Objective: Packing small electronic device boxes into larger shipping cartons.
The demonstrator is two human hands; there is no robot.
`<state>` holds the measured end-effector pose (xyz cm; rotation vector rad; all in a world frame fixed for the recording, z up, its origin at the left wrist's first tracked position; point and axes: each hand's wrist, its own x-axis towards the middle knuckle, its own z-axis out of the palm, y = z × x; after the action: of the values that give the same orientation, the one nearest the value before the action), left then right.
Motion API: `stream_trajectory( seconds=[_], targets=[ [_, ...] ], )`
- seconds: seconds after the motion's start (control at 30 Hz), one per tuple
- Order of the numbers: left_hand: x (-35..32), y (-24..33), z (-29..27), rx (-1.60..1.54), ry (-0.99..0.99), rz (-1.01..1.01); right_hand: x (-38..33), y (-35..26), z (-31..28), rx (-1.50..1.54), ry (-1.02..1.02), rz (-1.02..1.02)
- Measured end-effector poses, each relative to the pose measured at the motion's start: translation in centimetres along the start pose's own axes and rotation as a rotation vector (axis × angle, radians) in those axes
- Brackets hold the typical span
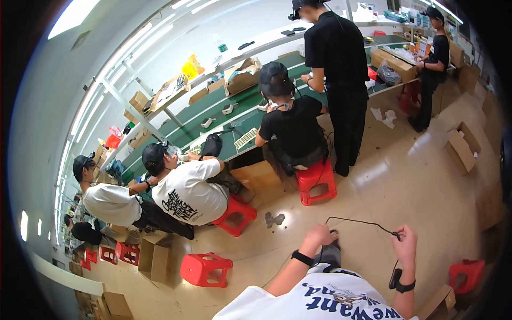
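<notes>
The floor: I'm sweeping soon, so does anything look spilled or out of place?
Yes: a dark patch marks the floor near a red stool, perhaps a spill or stain; farther back, crumpled white scraps lie loose, as if dropped.

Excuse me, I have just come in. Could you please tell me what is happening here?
The left hand and right hand hold a black cable, which arches between them. Ahead, several co-workers are at a long green bench. One in a black top sits on a red stool, beside a standing co-worker. Small white devices lie on the bench.
</notes>
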<state>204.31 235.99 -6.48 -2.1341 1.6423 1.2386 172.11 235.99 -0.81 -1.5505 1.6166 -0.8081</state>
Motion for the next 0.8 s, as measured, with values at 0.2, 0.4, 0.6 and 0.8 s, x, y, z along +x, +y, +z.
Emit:
stream_trajectory(
  seconds=[0.2,0.4,0.6,0.8],
  targets=[
    [6.2,12.6,0.8,-0.33,0.621,0.971,7.0,3.8,-2.0,0.239,-0.132,0.131],
    [11.3,27.2,-3.0,-0.73,-0.005,1.247,17.3,3.8,-10.2,0.345,-0.312,0.14],
    [17.7,36.1,-6.8,-0.671,0.042,1.275,26.8,4.0,-17.1,0.441,-0.322,0.129],
    [21.3,43.2,-8.1,-0.44,0.344,1.131,35.3,7.8,-21.0,0.598,-0.422,0.134]
  ],
)
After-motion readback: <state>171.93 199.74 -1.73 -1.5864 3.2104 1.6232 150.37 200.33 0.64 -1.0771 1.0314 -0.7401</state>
